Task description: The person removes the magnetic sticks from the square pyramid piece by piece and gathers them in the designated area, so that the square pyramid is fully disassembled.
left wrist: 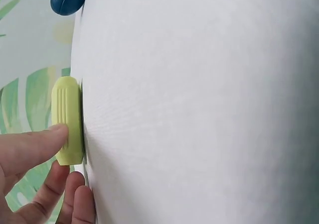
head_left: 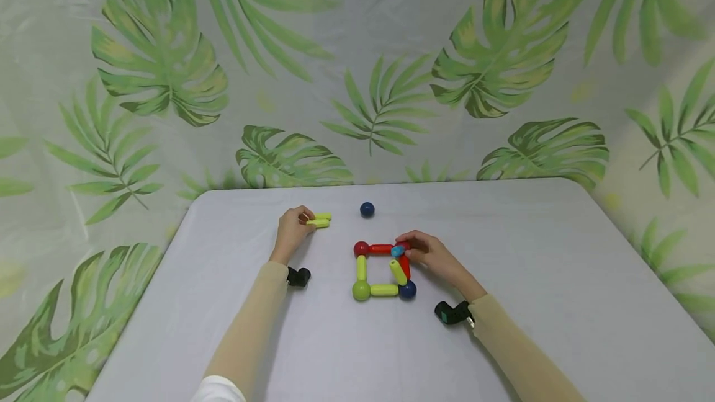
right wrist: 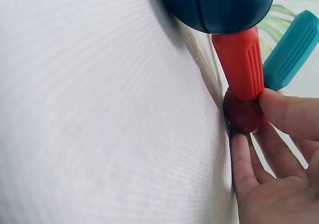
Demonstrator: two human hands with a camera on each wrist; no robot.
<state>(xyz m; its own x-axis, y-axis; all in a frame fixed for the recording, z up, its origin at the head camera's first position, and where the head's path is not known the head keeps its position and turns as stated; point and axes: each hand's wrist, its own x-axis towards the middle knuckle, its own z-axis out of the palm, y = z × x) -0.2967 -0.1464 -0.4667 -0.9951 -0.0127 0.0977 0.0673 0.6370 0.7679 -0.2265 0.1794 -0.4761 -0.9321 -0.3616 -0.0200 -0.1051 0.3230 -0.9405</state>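
My left hand point(head_left: 292, 230) is at the far left of the table, pinching a yellow-green ribbed rod point(left wrist: 68, 122) between thumb and fingers. A second yellow-green rod point(head_left: 323, 216) lies just beyond it. With its thumb and fingers, my right hand point(head_left: 434, 257) holds the dark red ball point(right wrist: 241, 113) at the far right corner of a square frame of rods and balls. A light blue rod point(right wrist: 291, 50) rises from that ball, and a red rod point(right wrist: 241, 62) links it to a dark blue ball point(right wrist: 219, 5). Another yellow-green rod point(head_left: 398, 272) stands up from the blue ball.
The frame's left side has a red ball point(head_left: 361, 249), a yellow-green rod point(head_left: 362, 268) and a green ball point(head_left: 361, 290). A red rod point(head_left: 382, 249) and a yellow-green rod point(head_left: 384, 290) run across. A loose dark blue ball point(head_left: 367, 209) lies near the table's far edge.
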